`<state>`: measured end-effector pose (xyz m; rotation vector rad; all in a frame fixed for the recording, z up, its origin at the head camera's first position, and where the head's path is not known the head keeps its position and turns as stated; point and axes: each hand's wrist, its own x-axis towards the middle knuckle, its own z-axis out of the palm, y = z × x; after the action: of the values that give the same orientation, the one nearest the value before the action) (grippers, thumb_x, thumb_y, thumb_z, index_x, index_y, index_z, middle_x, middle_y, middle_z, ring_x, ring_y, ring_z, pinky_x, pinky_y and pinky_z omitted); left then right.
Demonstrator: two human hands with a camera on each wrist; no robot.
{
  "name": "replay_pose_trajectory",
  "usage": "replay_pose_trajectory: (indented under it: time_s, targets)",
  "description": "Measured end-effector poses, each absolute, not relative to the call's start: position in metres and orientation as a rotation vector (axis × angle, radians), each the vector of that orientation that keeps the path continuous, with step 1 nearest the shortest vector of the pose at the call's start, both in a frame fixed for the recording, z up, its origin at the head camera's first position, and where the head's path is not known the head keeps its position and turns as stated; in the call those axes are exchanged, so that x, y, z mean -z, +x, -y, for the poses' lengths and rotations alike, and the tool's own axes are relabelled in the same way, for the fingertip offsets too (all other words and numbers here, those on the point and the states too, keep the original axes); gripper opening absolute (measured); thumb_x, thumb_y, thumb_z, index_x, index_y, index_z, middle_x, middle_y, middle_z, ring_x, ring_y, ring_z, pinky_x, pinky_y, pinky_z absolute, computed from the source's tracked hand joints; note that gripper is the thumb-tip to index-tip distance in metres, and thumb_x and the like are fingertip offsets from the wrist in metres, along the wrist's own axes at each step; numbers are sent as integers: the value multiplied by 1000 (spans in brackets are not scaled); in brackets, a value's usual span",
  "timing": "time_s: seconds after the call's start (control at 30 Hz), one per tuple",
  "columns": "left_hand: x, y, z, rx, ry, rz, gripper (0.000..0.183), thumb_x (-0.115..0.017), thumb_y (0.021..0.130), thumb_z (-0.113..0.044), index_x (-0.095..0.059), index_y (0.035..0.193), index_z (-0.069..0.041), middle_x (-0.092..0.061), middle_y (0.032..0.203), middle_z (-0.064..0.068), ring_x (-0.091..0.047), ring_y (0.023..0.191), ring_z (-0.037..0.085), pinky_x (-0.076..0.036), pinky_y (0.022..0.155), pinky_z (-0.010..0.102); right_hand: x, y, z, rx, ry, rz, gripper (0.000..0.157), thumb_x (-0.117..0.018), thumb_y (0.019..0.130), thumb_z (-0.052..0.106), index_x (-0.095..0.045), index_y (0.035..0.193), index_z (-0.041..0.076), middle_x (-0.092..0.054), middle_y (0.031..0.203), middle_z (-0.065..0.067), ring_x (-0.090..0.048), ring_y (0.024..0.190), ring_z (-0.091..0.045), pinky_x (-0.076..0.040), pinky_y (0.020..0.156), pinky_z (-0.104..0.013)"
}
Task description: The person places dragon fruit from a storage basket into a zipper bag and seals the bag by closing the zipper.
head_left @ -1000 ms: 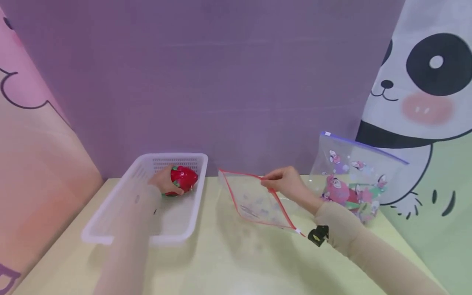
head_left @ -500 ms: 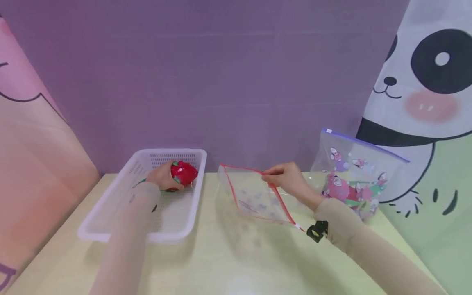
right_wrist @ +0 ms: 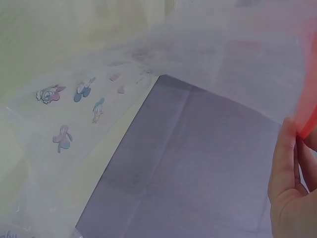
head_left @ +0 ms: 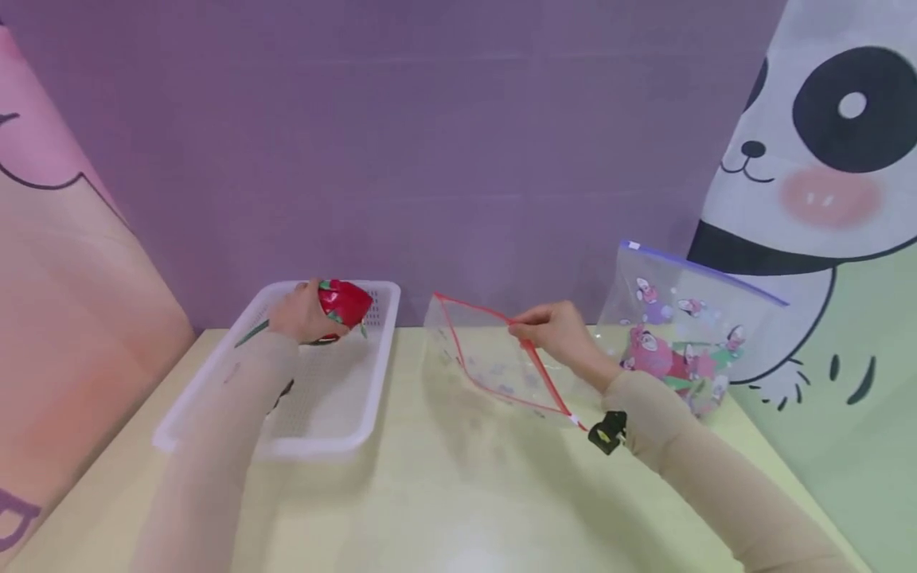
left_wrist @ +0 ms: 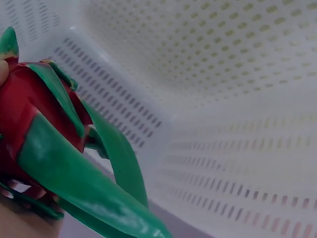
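Observation:
In the head view my left hand (head_left: 295, 314) grips a glossy red toy dragon fruit (head_left: 347, 302) with green leaf tips. It holds the fruit above the far part of a white perforated basket (head_left: 390, 350). The left wrist view shows the fruit's long green leaves (left_wrist: 74, 168) close up, with the basket's floor and walls beyond. My right hand (head_left: 566, 338) pinches the red zip edge of a clear printed zip bag (head_left: 494, 374). The bag's mouth is spread apart. In the right wrist view, thumb and fingers (right_wrist: 287, 168) hold the red strip.
A second clear zip bag (head_left: 637, 290) with a purple slider edge stands at the right, with pink, red and green things inside. The pale table (head_left: 430, 509) meets a purple backdrop (head_left: 458, 159). A panda-print sheet (head_left: 802, 191) hangs on the right.
My left hand has raised the dragon fruit from low in the basket and drawn it slightly left. The right hand keeps its pinch, and the bag's mouth has tilted a little upward.

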<state>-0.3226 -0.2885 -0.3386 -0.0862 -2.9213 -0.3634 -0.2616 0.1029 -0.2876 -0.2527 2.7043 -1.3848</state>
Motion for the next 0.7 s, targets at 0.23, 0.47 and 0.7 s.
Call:
replay_pose_trajectory:
  time_s: [0.23,0.47,0.7]
  targets:
    - [297,-306,272,568,-1,2914,90,-74,65,-47,-34,130,0,-49,122,22,-48,107,40,-47,82,55,283,-266,-108,1370,-272,-2757,25,-65,85,23,-70,102,5,-70,89,-9,-57,72,-12,-48,64,-23]
    - [278,-277,252,722,-73,2934,96,-81,59,-47,-33,131,-6,-48,125,14,-46,111,34,-51,79,52,286,-262,-110,1397,-201,-2704,27,-65,85,23,-69,104,4,-70,93,-11,-61,71,-8,-51,66,-23]
    - [274,-245,236,710,-153,2958,97,-83,56,-45,-34,132,-8,-50,123,11,-49,109,32,-53,76,48,289,-256,-110,1399,-172,-2694,25,-65,85,22,-69,103,5,-71,85,-4,-62,71,-8,-51,68,-24]
